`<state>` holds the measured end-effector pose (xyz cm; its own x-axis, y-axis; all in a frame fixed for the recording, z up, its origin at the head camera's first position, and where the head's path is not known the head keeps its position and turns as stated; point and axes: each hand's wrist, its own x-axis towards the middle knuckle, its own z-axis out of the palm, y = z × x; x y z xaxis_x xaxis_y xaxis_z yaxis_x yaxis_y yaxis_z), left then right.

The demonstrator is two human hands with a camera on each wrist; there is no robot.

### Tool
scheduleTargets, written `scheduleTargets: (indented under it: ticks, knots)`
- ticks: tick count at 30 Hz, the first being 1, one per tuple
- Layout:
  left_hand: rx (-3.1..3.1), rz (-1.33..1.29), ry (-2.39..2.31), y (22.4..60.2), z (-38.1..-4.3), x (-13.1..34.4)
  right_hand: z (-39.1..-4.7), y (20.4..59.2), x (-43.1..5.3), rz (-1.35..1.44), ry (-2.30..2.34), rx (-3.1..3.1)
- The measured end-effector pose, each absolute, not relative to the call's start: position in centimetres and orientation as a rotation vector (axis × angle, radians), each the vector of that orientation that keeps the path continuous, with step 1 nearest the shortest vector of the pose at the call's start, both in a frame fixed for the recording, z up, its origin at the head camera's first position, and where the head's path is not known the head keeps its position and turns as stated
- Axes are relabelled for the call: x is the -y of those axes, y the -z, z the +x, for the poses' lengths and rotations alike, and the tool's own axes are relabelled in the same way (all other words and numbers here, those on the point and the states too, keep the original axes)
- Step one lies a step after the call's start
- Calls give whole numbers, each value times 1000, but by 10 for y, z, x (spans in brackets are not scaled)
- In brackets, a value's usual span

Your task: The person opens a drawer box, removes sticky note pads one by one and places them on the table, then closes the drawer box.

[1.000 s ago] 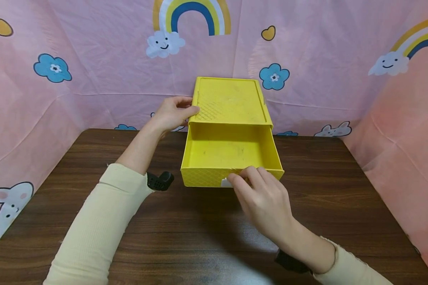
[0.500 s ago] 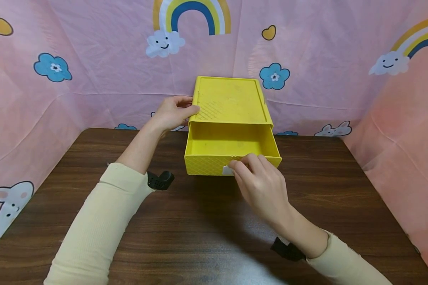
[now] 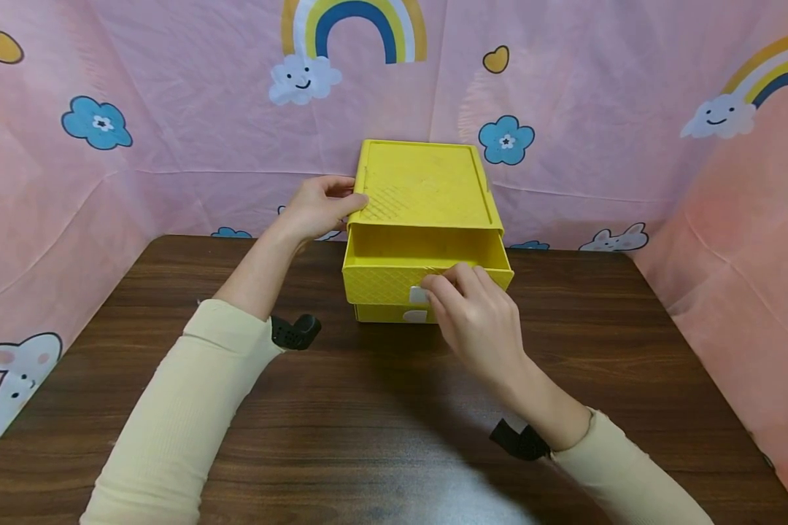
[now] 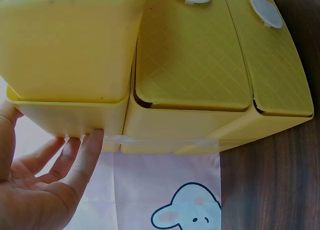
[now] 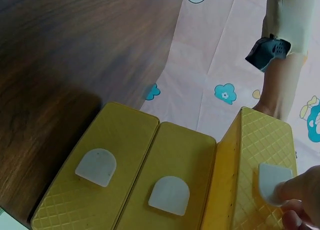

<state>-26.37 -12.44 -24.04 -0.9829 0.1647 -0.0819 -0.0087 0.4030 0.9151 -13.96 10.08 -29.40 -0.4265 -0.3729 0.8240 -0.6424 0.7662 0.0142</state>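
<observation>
A yellow drawer cabinet (image 3: 427, 182) stands at the back of the table. Its top drawer (image 3: 377, 284) is pulled partway out, and the visible part of its inside holds nothing. My right hand (image 3: 479, 321) pinches the white handle (image 5: 270, 175) on that drawer's front, thumb against the handle. My left hand (image 3: 318, 210) holds the cabinet's left upper edge, thumb on top and fingers against the side wall (image 4: 75, 117). Below, the middle drawer (image 5: 177, 162) and the bottom drawer (image 5: 107, 135) are pushed in, each with a white handle.
The dark wooden table (image 3: 302, 437) extends in front and to both sides of the cabinet. A pink printed cloth (image 3: 203, 95) hangs close behind the cabinet and along the sides. Clear tape (image 4: 165, 140) runs across the cabinet's side.
The top drawer has slid back into the cabinet, away from me, with my right hand following on its handle. A lower drawer front now shows beneath it. My left hand has stayed put.
</observation>
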Motion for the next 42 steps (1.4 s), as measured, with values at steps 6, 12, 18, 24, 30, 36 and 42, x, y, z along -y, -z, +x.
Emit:
scheduleTargets:
  ticks: [6, 12, 18, 24, 30, 36, 42]
  knots:
    - [-2483, 141, -1634, 241, -265, 125, -149, 296, -100, 755, -396, 2063]
    - [-2501, 150, -1623, 242, -266, 124, -160, 297, -99, 733, -415, 2065]
    - [-2500, 153, -1619, 241, -265, 125, -169, 297, -99, 737, -439, 2038]
    - [-2497, 151, -1617, 240, -264, 125, -177, 298, -100, 749, -445, 2042]
    - [-2499, 147, -1610, 241, -265, 125, -184, 298, -100, 748, -433, 2029]
    - [-2513, 152, -1592, 240, -264, 125, -189, 297, -100, 749, -429, 2040]
    - [-2515, 154, -1590, 240, -264, 125, -192, 297, -99, 745, -429, 2041]
